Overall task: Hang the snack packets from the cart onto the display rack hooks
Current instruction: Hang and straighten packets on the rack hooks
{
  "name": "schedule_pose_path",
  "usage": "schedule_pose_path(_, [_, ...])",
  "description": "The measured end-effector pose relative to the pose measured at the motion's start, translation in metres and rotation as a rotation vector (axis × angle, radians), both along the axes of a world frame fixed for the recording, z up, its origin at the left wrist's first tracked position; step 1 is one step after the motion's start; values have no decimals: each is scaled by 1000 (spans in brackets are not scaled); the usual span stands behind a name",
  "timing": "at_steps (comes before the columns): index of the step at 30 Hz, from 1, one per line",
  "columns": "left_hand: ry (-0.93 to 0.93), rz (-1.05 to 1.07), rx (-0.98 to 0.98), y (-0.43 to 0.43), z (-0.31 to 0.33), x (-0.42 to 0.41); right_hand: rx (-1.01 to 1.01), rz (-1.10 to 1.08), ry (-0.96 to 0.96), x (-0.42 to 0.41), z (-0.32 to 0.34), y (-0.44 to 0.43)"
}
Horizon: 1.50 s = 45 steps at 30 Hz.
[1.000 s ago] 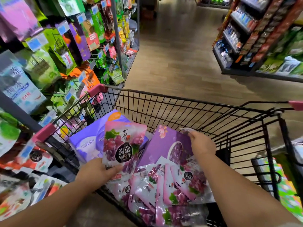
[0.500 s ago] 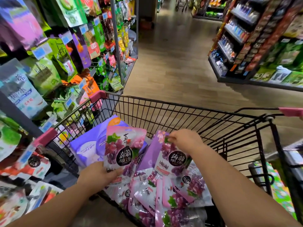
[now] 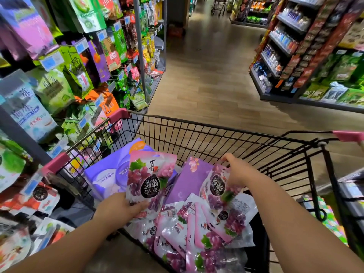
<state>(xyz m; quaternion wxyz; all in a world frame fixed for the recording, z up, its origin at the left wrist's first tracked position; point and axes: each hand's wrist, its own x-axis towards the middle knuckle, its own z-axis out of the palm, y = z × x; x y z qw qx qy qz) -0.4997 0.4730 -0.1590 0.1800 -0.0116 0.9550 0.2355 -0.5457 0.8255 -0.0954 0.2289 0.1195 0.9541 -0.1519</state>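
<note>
A black wire cart (image 3: 216, 134) with pink corner guards stands in front of me. Inside lie several pink-and-white grape jelly packets (image 3: 199, 233) and purple boxes (image 3: 189, 182). My left hand (image 3: 120, 208) grips the lower edge of one grape packet (image 3: 149, 180) and holds it upright over the cart's left side. My right hand (image 3: 238, 171) pinches the top of a second grape packet (image 3: 218, 188) just above the pile. The display rack (image 3: 82, 62) with hooks and hanging snack bags fills the left side.
Blue price tags (image 3: 81, 46) stick out on the rack's hook ends right beside the cart's left rim. A wooden-floored aisle (image 3: 206, 79) runs ahead. A shelf unit (image 3: 285, 56) with bottles and green packs stands at the right. Another cart frame (image 3: 350, 194) sits at the right edge.
My right hand has picked a second grape packet out of the pile and lifted it a little to the right. The left hand keeps its packet upright.
</note>
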Motion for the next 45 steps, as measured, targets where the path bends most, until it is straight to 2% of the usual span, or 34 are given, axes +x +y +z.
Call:
schedule_pose_path(3, [5,5,-5,1,1,0,-202,-166,147,-5,-2,0])
schedule_pose_path(5, [7,10,-9,2,-1,0,-449,-355,241,-3,-12,-3])
schedule_pose_path(9, [5,35,6,5,0,-2,-892,-730,277,11,-44,-19])
schedule_pose_path(11, [0,20,1,8,4,-4,-964,-790,305,14,-56,-28])
schedule_pose_path(14, [4,34,-1,11,5,-7,-836,-730,314,11,-70,-35])
schedule_pose_path(16, [15,44,-14,12,4,-10,-823,-713,283,8,-79,-35])
schedule_pose_path(20, [29,49,-28,15,2,-16,-714,-663,155,5,-95,-33])
schedule_pose_path(24, [21,63,-27,22,5,-22,-716,-724,220,3,-96,-27])
schedule_pose_path(27, [5,78,-2,28,10,-26,-771,-772,254,-1,-88,-27])
schedule_pose_path(31, [-17,175,108,31,11,-32,-1016,-765,310,-12,-64,-38])
schedule_pose_path(35, [-7,386,418,32,19,-39,-1307,-705,283,-23,-28,-61])
schedule_pose_path(40, [68,583,678,21,49,-45,-1336,-501,232,-38,12,-91])
schedule_pose_path(45, [128,564,778,-16,93,-49,-1327,-286,172,-48,50,-141])
